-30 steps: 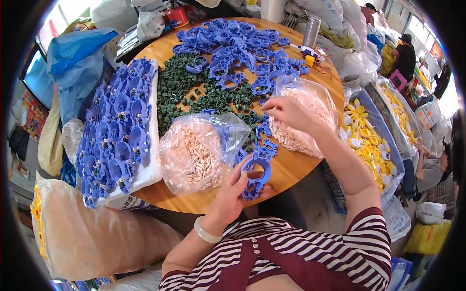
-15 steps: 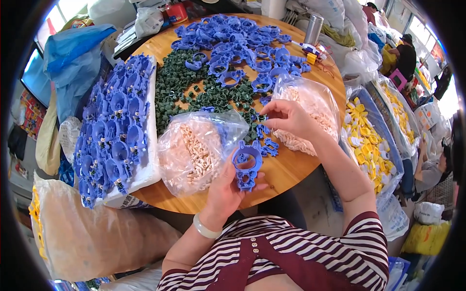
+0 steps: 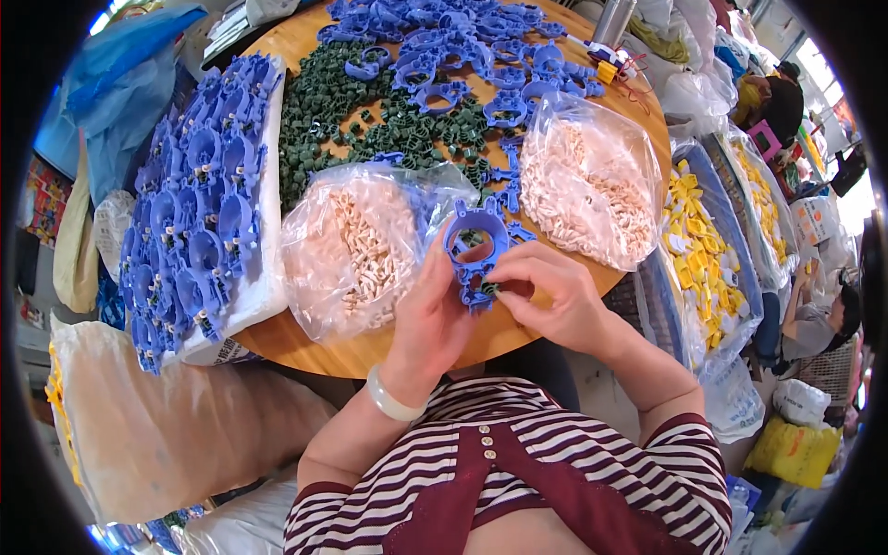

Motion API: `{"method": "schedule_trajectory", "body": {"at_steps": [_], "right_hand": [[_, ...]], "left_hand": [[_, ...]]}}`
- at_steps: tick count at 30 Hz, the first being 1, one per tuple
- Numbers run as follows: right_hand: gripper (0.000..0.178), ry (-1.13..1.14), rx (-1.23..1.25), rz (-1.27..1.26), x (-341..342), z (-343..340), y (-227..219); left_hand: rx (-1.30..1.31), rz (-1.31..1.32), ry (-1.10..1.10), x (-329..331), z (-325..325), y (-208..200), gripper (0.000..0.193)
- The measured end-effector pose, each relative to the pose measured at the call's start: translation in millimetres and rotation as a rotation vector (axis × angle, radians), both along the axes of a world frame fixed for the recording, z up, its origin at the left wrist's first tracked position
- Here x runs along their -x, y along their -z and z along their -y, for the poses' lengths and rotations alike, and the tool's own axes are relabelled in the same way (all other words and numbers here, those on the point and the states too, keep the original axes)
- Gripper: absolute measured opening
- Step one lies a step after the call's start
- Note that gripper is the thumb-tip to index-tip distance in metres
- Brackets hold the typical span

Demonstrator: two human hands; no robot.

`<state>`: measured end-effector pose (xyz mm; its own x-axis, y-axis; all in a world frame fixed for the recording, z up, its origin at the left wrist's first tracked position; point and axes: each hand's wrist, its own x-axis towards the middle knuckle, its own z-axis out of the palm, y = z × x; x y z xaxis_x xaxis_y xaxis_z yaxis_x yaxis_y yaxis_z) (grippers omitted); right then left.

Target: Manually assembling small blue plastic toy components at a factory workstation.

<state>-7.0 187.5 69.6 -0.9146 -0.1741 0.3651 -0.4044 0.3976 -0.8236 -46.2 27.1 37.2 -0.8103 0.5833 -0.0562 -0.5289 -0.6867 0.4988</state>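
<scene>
Over the front edge of the round wooden table (image 3: pixel 365 358), a blue plastic ring-topped frame (image 3: pixel 470 267) is held by the left hand (image 3: pixel 433 319), long axis outward; at its lower right, a small dark-green plastic piece (image 3: pixel 490 289) is pinched by the right hand (image 3: pixel 560 301). Along the left edge, blue plastic parts (image 3: pixel 205 150) are carried on a white foam tray (image 3: pixel 268 227); pale pegs (image 3: pixel 370 277) are contained in two clear plastic bags (image 3: pixel 305 242).

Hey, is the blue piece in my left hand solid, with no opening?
No, the blue piece in the left hand has a large round opening.
</scene>
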Motion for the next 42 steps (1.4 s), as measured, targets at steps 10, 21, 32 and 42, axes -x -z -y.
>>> {"method": "schedule_trajectory", "body": {"at_steps": [10,21,32,42], "right_hand": [[0.023,0.13,-0.034,-0.15,-2.2,14.5,14.2],[0.02,0.194,-0.22,-0.175,-8.3,15.2,14.6],[0.019,0.182,-0.046,-0.034,-9.0,17.6,10.3],[0.018,0.125,-0.136,-0.175,-6.3,9.7,13.8]], "left_hand": [[-0.023,-0.061,-0.044,-3.6,-2.3,-7.7,0.048],[0.028,-0.17,-0.09,-6.0,-4.5,-4.0,0.049],[0.012,-0.146,-0.099,-7.7,-4.4,-2.5,0.049],[0.016,-0.134,-0.09,-8.7,-3.3,1.4,0.048]]}}
